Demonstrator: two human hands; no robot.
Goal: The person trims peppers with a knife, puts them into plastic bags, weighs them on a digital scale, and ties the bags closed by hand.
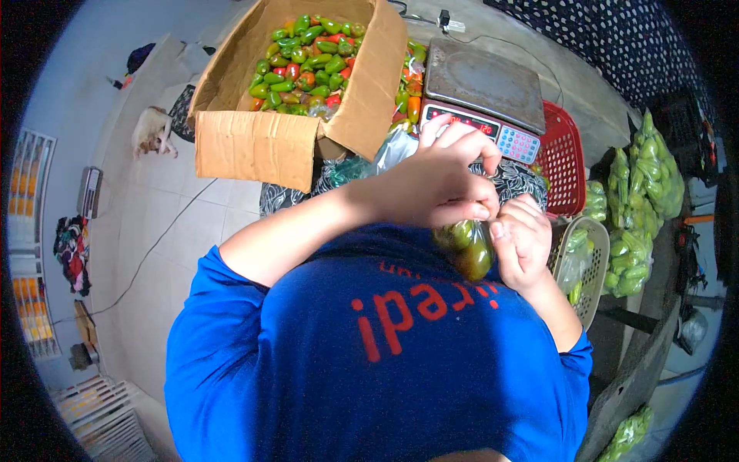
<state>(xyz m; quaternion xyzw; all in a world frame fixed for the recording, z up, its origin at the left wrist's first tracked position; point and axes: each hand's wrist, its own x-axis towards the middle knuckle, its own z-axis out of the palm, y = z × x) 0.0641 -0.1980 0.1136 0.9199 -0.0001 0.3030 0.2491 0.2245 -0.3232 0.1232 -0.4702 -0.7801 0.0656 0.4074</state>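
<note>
In front of my chest hangs a small clear plastic bag of peppers point(471, 254), dark green and brownish. My left hand point(443, 177) reaches across from the left, its thumb and index finger pinched at the bag's gathered top, the other fingers bent above. My right hand point(523, 240) is closed at the same top from the right, thumb against the plastic. Both hands meet there, close together. Just beyond them is a digital scale point(485, 81) with a worn metal plate and lit red digits; my left hand hides part of its panel.
An open cardboard box point(254, 146) holds many green and red peppers point(308, 65). Right of the scale stands a red plastic basket point(566, 158). A pale basket point(596, 269) and bagged green vegetables point(643, 185) sit at the right. A cable point(146, 258) crosses the tiled floor.
</note>
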